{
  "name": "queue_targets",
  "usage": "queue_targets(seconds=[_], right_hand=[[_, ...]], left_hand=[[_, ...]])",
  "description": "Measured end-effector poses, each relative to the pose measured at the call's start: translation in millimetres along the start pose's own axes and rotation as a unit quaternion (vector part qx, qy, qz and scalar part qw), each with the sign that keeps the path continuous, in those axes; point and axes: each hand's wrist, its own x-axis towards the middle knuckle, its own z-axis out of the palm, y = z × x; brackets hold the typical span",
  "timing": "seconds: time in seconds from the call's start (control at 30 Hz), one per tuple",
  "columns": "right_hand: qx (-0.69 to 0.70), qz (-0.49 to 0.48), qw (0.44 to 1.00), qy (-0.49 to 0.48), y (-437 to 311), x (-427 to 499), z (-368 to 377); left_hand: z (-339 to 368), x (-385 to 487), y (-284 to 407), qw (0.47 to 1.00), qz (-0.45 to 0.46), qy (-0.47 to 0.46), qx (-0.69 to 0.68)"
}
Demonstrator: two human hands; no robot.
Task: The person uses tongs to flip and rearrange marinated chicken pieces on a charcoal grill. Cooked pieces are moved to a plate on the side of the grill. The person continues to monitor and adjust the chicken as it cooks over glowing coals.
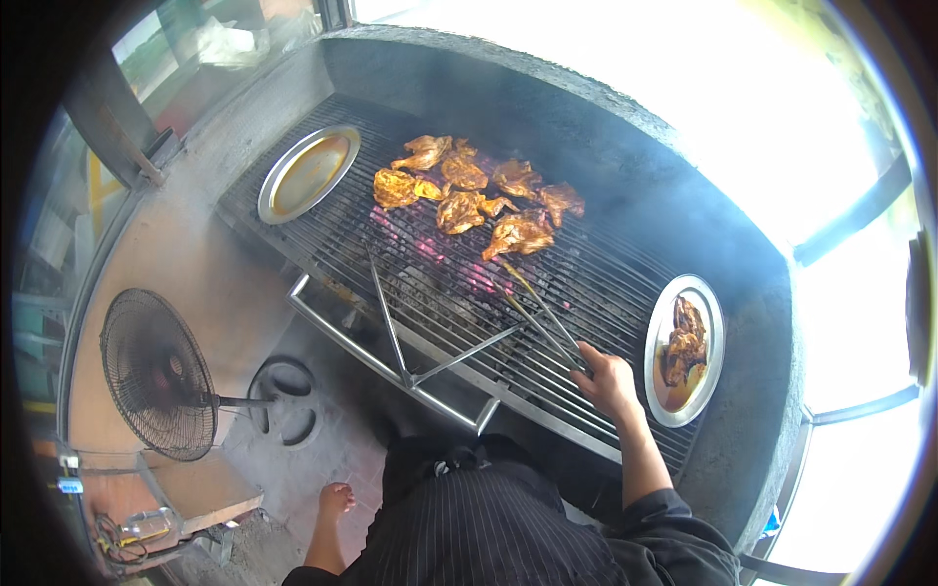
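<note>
My right hand (607, 377) grips a pair of metal tongs (546, 322) over the grill grate (469, 340). The tips of the tongs are apart, just below the nearest chicken piece (520, 233), with no food between them. Several more browned chicken pieces (462, 172) lie grouped on the bars, with glowing charcoal (480, 277) underneath. Beside my right forearm, an oval metal platter (651, 351) holds cooked chicken (685, 344) and some reddish liquid. My left hand (338, 498) hangs low at my side with its fingers curled and nothing visible in it.
Another oval platter (271, 198) with brownish liquid rests on the grate's left end. A metal handle frame (366, 373) juts from the grill's front edge. On the left stands a pedestal fan (157, 373). Smoke drifts along the concrete grill wall (586, 132). A wooden ledge (201, 494) is at lower left.
</note>
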Motion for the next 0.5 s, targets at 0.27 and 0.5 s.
queue_targets(seconds=[0.27, 0.5], right_hand=[[0.193, 0.125, 0.965, 0.126, 1.6, 9.1, 7.9], [0.265, 0.2, 0.943, 0.013, 9.1, -18.0, 12.6]], left_hand=[[4.6, 9.1, 19.7, 0.999, 0.016, -0.021, -0.034], [-3.4, 8.4, 30.6, 1.0, 0.021, 0.019, 0.004]])
